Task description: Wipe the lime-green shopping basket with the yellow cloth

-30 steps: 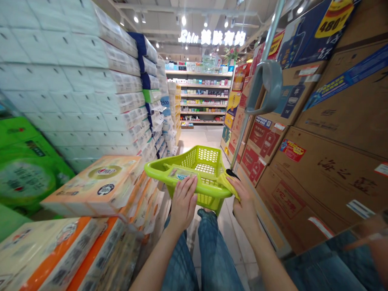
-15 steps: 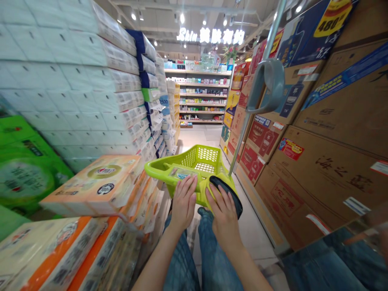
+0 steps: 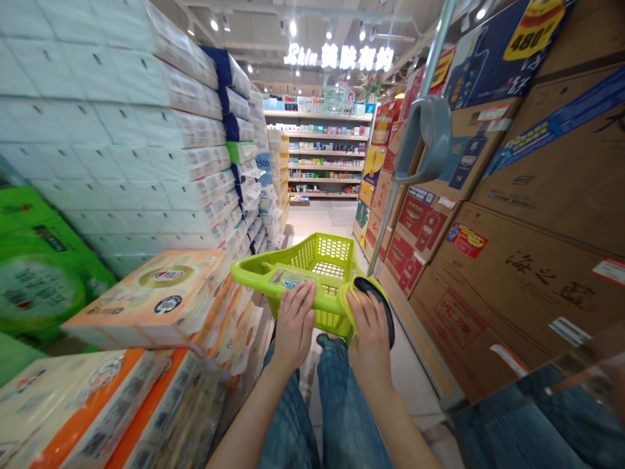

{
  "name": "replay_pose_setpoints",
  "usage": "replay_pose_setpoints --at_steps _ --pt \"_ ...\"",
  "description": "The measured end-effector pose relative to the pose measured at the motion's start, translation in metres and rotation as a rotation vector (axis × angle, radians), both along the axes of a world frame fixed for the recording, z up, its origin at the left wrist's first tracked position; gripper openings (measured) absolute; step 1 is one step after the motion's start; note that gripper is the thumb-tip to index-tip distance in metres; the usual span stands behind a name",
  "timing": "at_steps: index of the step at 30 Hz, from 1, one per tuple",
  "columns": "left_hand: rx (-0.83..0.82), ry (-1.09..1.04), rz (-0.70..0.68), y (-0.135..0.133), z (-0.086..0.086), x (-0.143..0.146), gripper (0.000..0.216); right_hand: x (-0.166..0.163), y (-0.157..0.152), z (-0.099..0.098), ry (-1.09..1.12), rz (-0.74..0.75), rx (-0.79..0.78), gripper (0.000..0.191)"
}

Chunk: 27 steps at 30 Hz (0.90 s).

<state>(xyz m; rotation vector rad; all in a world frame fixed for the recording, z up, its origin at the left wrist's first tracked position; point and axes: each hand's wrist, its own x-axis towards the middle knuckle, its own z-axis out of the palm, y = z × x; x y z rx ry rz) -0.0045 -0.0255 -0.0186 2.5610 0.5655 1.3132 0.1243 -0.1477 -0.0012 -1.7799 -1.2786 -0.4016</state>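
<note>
A lime-green plastic shopping cart with a lattice basket is right in front of me; no goods show inside. My left hand grips its near handle, fingers laid over the top beside a clear label holder. At the handle's right end, my right hand holds a soft-looking yellow-and-black item against the cart. Its black oval part shows beyond my fingers; the exact kind is unclear. Close behind rises a slanted metal pole with a grey loop handle.
On the left are tall stacks of white tissue packs, with orange packs lower and nearer. Cardboard cartons line the right side. The tiled aisle leads to stocked shelves.
My right hand has shifted slightly right with the yellow-and-black item, which is now turned more on its side. My left hand stays on the cart handle.
</note>
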Motion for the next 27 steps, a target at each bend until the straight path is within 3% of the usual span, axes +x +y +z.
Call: replay_pose_setpoints --at_steps 3,7,13,17,20,24,27 --pt "0.014 -0.011 0.009 0.001 -0.002 0.000 0.050 -0.031 0.009 0.009 -0.134 -0.010 -0.126 0.068" --pt "0.025 -0.017 0.003 0.002 -0.003 -0.001 0.050 -0.034 0.009 0.012 -0.208 0.042 -0.182 0.067" --pt "0.012 -0.003 -0.022 0.002 0.000 -0.002 0.051 0.017 -0.017 -0.002 -0.046 0.187 -0.045 0.081" --pt "0.005 -0.001 -0.009 0.001 0.000 -0.001 0.051 0.067 -0.010 -0.005 0.165 0.297 0.039 0.072" --pt "0.009 0.001 -0.008 0.000 0.001 0.000 0.051 0.078 -0.004 -0.003 0.188 0.363 0.020 0.066" --pt "0.003 0.011 -0.007 -0.003 0.003 -0.001 0.051 0.037 -0.010 0.003 0.078 0.120 0.002 0.072" --pt "-0.006 0.006 -0.002 -0.005 0.002 0.000 0.051 -0.005 -0.006 0.012 -0.075 -0.035 -0.118 0.070"
